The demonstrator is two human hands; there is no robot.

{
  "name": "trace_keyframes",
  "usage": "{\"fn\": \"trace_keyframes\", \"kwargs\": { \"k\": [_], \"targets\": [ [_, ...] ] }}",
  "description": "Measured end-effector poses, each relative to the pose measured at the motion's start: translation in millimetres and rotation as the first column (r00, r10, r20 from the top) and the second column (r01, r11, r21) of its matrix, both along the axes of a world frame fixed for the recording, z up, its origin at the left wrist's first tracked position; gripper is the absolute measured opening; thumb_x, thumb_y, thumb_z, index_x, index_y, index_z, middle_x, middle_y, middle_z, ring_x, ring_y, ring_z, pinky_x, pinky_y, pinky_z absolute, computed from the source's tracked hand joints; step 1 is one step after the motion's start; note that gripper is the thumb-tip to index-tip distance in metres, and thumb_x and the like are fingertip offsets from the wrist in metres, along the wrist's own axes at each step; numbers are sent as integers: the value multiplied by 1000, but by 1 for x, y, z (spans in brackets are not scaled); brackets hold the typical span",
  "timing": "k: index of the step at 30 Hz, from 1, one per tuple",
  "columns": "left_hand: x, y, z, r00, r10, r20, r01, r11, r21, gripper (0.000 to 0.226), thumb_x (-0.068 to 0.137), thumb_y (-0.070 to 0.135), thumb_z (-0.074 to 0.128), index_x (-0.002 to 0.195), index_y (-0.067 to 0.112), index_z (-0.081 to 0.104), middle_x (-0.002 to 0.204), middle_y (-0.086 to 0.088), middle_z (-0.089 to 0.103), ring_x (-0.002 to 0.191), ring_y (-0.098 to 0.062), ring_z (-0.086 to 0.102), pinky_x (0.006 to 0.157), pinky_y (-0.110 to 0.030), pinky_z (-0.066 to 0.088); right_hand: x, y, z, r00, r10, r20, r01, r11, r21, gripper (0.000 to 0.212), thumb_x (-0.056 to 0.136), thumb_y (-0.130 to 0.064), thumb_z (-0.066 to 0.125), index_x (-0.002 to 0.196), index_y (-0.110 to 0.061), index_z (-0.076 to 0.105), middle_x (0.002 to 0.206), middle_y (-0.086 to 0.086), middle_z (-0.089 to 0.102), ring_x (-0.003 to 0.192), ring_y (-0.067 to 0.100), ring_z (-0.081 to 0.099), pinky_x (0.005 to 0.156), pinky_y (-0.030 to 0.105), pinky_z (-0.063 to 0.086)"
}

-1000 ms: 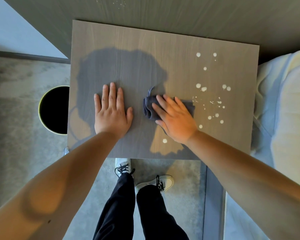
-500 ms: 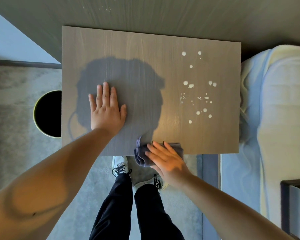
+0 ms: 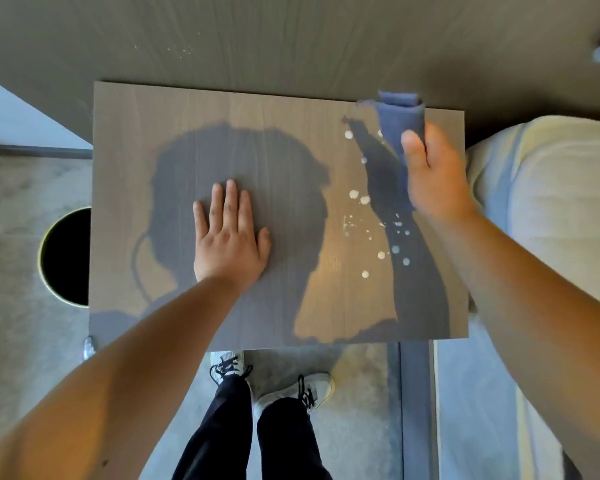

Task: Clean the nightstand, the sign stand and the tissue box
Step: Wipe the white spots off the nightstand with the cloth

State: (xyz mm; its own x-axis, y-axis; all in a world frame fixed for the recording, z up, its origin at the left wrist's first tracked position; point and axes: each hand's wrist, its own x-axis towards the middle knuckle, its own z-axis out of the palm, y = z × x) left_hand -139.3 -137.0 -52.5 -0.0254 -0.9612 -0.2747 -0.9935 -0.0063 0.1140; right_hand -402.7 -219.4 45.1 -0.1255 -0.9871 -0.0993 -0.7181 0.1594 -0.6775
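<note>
The brown wooden nightstand top (image 3: 264,109) fills the middle of the head view. My left hand (image 3: 229,237) lies flat on it, fingers spread, left of centre. My right hand (image 3: 430,171) is raised over the far right corner and grips a folded dark blue cloth (image 3: 400,114), which sticks up past my fingers. White droplets (image 3: 364,199) dot the right part of the top, beside and under my right arm's shadow. No sign stand or tissue box is in view.
A round black bin with a pale rim (image 3: 66,258) stands on the floor left of the nightstand. A bed with light bedding (image 3: 541,209) borders its right side. My feet in white shoes (image 3: 291,386) stand at the front edge.
My right hand with the cloth swept from the nightstand's middle to its front edge, then lifted up to the far right corner. My left hand stayed flat in place.
</note>
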Motion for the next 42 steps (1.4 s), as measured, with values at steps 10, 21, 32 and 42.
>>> {"fn": "trace_keyframes", "kwargs": {
  "k": [10, 21, 32, 42],
  "targets": [
    [0, 1, -4, 1000, 8, -4, -8, 1000, -29, 71, 93, 46, 29, 151, 6, 20, 161, -14, 13, 150, -31, 5, 120, -53, 3, 13, -91, -82, 553, 615, -562, -603, 761, 239, 54, 97, -48, 37, 148, -30, 31, 159, 5, 22, 143, 31, 23, 114, 53, 15],
    [-1, 1, -4, 1000, 6, 23, -5, 999, -37, 72, 92, 45, 30, 150, 5, 21, 161, -16, 15, 149, -32, 6, 120, -53, 3, 4, -62, -87, 640, 561, -525, -574, 803, 158, 50, 98, -48, 33, 146, -31, 37, 157, 4, 28, 144, 33, 22, 110, 50, 21],
    [-3, 2, 0, 999, 8, 31, -8, 1000, -15, 71, 94, 45, 30, 151, 5, 18, 162, -15, 9, 150, -32, 2, 120, -53, 2, 0, 107, -96, 705, 523, -480, -581, 813, 32, 40, 92, -30, 56, 130, -17, 59, 138, 11, 53, 126, 32, 42, 104, 45, 31],
    [-2, 1, 3, 999, 2, 39, -2, 1000, 9, 71, 95, 47, 21, 152, 6, 12, 162, -15, 5, 150, -31, -2, 120, -53, 1, 9, 238, -99, 828, 438, -350, -471, 882, -11, 34, 89, -19, 61, 121, -10, 65, 126, 11, 62, 119, 30, 48, 102, 47, 40]
  ]
}}
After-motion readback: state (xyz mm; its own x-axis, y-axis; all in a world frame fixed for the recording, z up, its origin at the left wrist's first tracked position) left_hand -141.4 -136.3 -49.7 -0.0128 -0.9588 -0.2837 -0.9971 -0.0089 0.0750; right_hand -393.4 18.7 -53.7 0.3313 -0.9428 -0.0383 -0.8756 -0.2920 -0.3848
